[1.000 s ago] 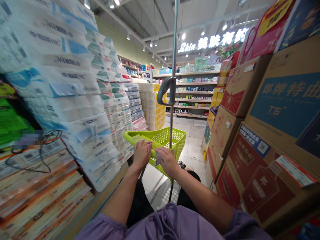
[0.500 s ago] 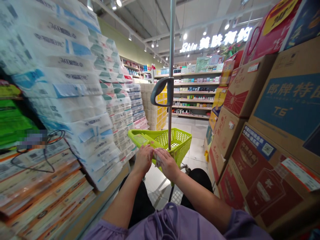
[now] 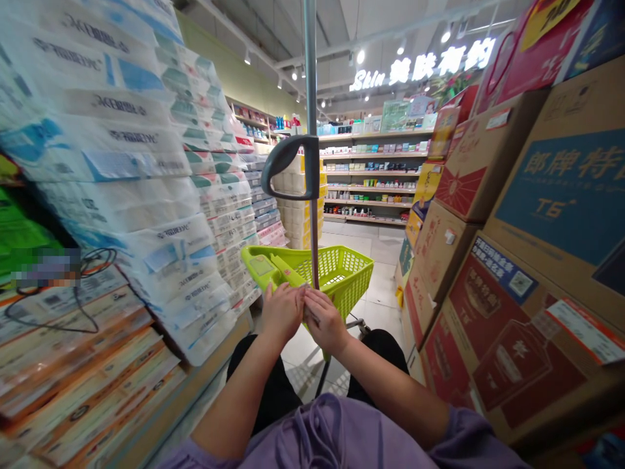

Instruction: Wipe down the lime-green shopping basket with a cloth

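My left hand [image 3: 282, 314] and my right hand [image 3: 324, 320] meet in front of me, fingertips together and fingers curled. Whatever lies between them, if anything, is hidden by the fingers. Just beyond them stands a lime-green shopping cart [image 3: 359, 260], its basket showing only bare lattice. The hands overlap its near edge in view; whether they touch it I cannot tell. From the cart rises a metal pole [image 3: 311, 78] carrying a grey loop handle [image 3: 269, 168], above and ahead of my hands.
Tall stacks of wrapped tissue packs [image 3: 131, 156] line the left, with orange-and-white cartons [image 3: 97, 391] and a black cable [image 3: 73, 306] nearer. Stacked cardboard boxes [image 3: 561, 182] flank the right. Tiled floor [image 3: 381, 273] leads to stocked shelves [image 3: 371, 159].
The pole and loop handle have shifted left in view, and the cart has turned slightly. My hands remain together, the left one lower with its fingers more curled in.
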Motion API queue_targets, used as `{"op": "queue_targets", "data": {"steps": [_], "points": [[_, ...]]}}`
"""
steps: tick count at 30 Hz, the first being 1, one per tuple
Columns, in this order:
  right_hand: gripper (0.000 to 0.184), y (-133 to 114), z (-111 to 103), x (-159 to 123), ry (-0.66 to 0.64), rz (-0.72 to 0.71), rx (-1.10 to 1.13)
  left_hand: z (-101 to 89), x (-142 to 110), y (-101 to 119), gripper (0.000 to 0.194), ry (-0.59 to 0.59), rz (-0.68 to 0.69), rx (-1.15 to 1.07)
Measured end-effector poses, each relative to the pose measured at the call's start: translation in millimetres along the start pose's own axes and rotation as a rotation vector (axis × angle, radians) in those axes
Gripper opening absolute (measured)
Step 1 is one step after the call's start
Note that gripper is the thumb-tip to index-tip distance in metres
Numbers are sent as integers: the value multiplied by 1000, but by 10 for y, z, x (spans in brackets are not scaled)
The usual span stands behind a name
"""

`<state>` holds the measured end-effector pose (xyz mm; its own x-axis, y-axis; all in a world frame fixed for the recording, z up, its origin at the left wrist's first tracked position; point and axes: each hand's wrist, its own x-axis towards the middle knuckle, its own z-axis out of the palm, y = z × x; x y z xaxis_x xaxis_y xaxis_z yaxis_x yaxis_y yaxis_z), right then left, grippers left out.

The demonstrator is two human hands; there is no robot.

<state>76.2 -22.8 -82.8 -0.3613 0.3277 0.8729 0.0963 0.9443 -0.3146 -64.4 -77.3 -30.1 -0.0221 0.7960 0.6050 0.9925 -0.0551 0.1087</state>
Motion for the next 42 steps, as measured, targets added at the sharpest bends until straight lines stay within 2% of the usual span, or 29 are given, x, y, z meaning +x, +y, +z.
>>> {"op": "queue_targets", "data": {"steps": [4, 7, 10, 14, 16, 18, 21, 23, 26, 28, 30, 33, 38, 42], "points": [[46, 58, 9, -107, -18, 25, 21, 58, -39, 54, 44, 88, 13, 18], [42, 141, 56, -198, -16, 86, -23, 134, -23, -68, 45, 149, 5, 2], [42, 139, 198, -233, -19, 125, -70, 192, 18, -195, 45, 202, -42, 8], [45, 102, 387, -204, 0, 182, -119, 186, 49, -268, 46, 177, -27, 2], [40, 117, 419, -181, 27, 244, -155, 157, 39, -257, 46, 165, -19, 9], [32, 149, 399, -161, 33, 277, -172, 127, 18, -232, 46, 164, -17, 19], [25, 189, 298, -124, 3, 225, -114, 100, -15, -211, 47, 169, -25, 21], [25, 195, 214, -70, 52, 205, -47, 96, -31, -220, 47, 173, -37, 16], [36, 184, 129, 48, 168, 261, 12, 98, -45, -253, 48, 177, -48, 12], [46, 180, 120, 108, 103, 290, 27, 94, -52, -272, 48, 180, -50, 13], [54, 195, 136, 124, -35, 299, 25, 83, -57, -289, 48, 184, -53, 9], [58, 272, 156, 82, -155, 315, -42, 59, -62, -326, 48, 185, -56, -12], [55, 458, 124, 59, -183, 357, -64, 45, -70, -452, 50, 210, -64, -72], [51, 474, 122, 80, -167, 349, -76, 47, -65, -569, 50, 204, -57, -82]]}}
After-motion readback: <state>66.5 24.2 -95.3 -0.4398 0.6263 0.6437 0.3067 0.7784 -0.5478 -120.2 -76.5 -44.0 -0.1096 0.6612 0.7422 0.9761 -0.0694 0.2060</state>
